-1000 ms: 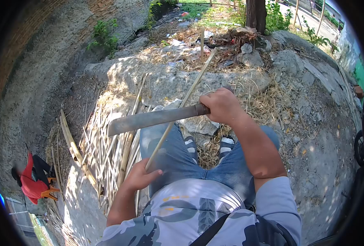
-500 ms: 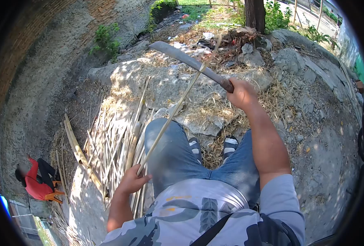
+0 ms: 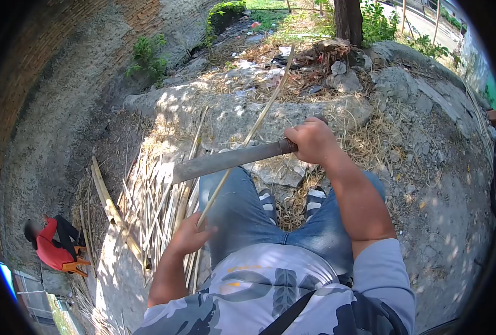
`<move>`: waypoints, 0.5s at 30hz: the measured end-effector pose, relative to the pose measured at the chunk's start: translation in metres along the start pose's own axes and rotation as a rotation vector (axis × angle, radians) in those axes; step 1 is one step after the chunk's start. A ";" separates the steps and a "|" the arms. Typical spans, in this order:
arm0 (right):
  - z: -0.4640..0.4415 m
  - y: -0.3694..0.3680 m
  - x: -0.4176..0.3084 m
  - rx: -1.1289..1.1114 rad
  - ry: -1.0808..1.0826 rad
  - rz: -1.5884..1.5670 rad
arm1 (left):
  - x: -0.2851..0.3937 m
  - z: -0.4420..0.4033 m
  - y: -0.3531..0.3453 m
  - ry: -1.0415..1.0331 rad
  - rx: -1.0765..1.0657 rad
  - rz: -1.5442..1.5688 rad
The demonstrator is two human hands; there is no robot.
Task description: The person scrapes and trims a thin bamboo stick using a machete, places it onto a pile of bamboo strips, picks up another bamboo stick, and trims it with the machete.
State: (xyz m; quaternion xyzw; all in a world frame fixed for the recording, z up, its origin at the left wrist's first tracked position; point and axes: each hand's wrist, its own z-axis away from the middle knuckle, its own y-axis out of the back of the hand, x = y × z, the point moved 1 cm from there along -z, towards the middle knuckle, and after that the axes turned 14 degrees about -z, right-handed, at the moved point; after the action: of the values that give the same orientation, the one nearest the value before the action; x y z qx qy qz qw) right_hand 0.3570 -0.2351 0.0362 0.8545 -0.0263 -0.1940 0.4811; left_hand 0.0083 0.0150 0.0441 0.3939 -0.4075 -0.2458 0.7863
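Observation:
My right hand (image 3: 313,140) is wrapped round the dark handle of a machete (image 3: 225,160). Its broad grey blade points left and lies across a long pale bamboo strip (image 3: 257,124) above my left thigh. The lower end of that strip is in my left hand (image 3: 191,234), from which it slants up and away to the right. Left of my leg lies a pile of split bamboo strips (image 3: 154,204) on the ground.
A person in red (image 3: 55,245) sits on an orange chair (image 3: 76,267) at the far left. Thicker bamboo pieces (image 3: 114,212) lie near the pile. Ahead are a rocky ledge (image 3: 231,114), litter, a tree trunk (image 3: 348,22) and loose rocks (image 3: 345,81).
The machete first swung up and away along the strip, then came back toward me, its blade again low over my left thigh. My left hand still holds the strip.

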 end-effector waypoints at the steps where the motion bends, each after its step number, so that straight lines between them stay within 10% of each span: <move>1: 0.001 0.004 0.009 0.060 -0.107 -0.021 | 0.000 0.001 0.002 -0.024 -0.002 -0.023; 7: 0.018 0.034 0.089 0.499 -1.095 -0.339 | -0.036 0.027 0.016 -0.006 0.006 -0.049; 15: 0.050 0.014 0.146 0.938 -1.137 -0.818 | -0.019 0.013 0.005 0.079 0.107 0.022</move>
State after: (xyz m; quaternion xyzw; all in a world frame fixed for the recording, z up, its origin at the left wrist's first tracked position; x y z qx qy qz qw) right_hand 0.4759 -0.3171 -0.0206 0.6801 -0.0307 -0.7229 -0.1185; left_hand -0.0127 0.0259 0.0441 0.4404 -0.3929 -0.1992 0.7823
